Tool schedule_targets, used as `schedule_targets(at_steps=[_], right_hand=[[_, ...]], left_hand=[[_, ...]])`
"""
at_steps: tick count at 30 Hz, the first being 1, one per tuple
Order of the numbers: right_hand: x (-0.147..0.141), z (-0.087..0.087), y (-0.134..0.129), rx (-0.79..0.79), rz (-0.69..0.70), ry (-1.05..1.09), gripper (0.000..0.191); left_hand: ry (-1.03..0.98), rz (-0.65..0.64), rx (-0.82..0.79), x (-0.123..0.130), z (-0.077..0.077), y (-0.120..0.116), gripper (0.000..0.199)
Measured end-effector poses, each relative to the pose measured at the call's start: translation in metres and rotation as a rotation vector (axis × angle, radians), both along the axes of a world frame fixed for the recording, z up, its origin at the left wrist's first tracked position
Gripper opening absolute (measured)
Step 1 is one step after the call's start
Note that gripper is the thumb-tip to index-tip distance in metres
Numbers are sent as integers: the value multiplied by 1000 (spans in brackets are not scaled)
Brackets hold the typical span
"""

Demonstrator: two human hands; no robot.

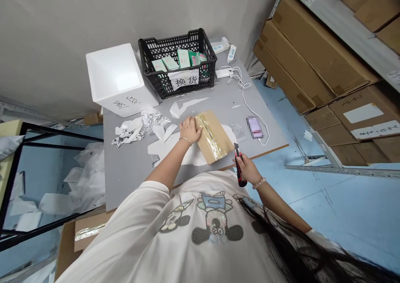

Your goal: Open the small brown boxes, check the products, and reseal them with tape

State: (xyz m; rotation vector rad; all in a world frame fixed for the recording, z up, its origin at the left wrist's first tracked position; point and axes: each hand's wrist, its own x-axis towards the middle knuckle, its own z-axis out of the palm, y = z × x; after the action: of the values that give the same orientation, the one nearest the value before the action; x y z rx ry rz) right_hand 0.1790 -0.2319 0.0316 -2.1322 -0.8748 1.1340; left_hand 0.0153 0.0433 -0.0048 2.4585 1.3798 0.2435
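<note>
A small brown cardboard box (215,139) with shiny clear tape lies on the grey table (125,170), close to its front edge. A dark slit line runs along part of the tape. My left hand (190,129) rests on the box's left side, its fingers lying over the edge. In my right hand (249,169) is a red and black utility knife (240,170), its blade pointing away from me near the box's right corner. White paper scraps (165,149) lie under and around the box.
Behind the box stands a black crate (184,83) holding several green-white packets. A white foam bin (115,76) is at back left, crumpled wrap (133,128) before it. A phone (255,127) with a white cable lies right. Boxes (312,58) fill the right shelf.
</note>
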Motion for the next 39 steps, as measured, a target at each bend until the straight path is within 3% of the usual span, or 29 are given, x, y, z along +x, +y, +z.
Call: schedule_targets(at_steps=[4, 8, 13, 18, 21, 24, 27, 30, 32, 39], right_hand=[[6, -29, 17, 152, -151, 334, 48], [27, -37, 46, 240, -296, 419, 44], [59, -34, 92, 323, -349, 474, 28], [58, -33, 127, 330, -348, 666, 17], [54, -34, 133, 296, -319, 696, 17], [59, -34, 130, 225, -267, 608, 19], [69, -34, 123, 116, -145, 427, 23], [76, -34, 119, 32, -15, 270, 31], [79, -33, 118, -9, 48, 167, 39], [83, -25, 124, -78, 207, -41, 52]], left_hand=[[-113, 89, -174, -4, -1, 22, 70], [-142, 173, -279, -25, 2, 21, 50], [56, 278, -339, -72, 13, -23, 47], [235, 315, -398, -102, 23, -73, 53], [319, 335, -415, -106, 30, -81, 56], [326, 347, -208, -99, 37, -79, 65], [216, 149, 48, -79, 37, -79, 78], [166, -138, 45, -51, 29, -85, 84], [191, -250, 28, -35, 21, -92, 85], [262, -329, 73, -19, 4, -111, 90]])
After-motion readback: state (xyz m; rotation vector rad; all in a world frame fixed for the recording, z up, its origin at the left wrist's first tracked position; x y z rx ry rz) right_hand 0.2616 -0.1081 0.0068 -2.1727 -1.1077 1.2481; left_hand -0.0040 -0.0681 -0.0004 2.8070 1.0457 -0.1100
